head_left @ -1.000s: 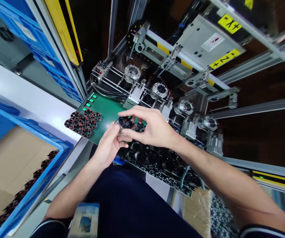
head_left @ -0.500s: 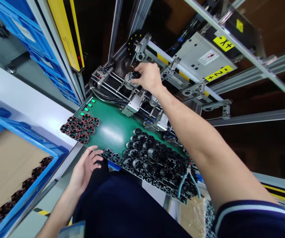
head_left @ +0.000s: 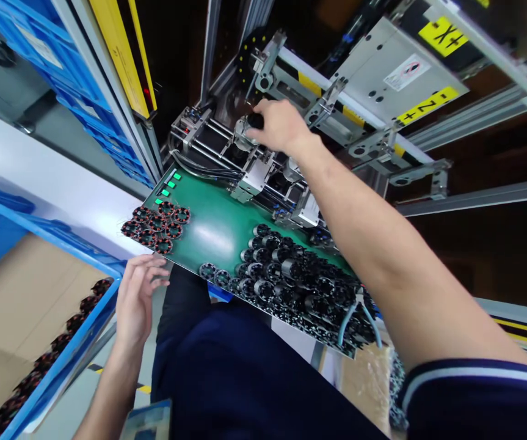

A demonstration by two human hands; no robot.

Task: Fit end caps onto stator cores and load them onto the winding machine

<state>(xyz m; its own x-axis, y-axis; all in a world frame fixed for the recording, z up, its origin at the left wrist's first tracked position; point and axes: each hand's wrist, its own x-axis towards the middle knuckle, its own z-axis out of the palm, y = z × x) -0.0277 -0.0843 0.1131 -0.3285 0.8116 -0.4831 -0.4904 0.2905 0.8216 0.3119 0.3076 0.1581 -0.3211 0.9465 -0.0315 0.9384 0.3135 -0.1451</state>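
Observation:
My right hand (head_left: 281,125) reaches into the machine, its thumb and fingers closed around a black stator core (head_left: 256,120) at the leftmost round metal holder (head_left: 243,135). The fingers partly hide that core. Off the near edge of the green table (head_left: 212,235), my left hand (head_left: 138,293) hangs with its fingers loosely apart and nothing in it. Just beyond its fingertips lie several stators wound with copper wire (head_left: 156,223). Many black stator cores (head_left: 286,269) are massed on the right part of the table, with a few along the front edge.
Pliers with light blue handles (head_left: 359,311) lie on the cores at the right. At left stands a blue crate (head_left: 121,272) with cardboard and a row of wound stators. A yellow light curtain (head_left: 119,58) rises beside the machine; a metal clamp bar (head_left: 311,82) hangs above the holders.
My left hand has drawn left and a little down, away from the cores on the front edge. My right hand stays at the holder with the core. The view has shifted slightly.

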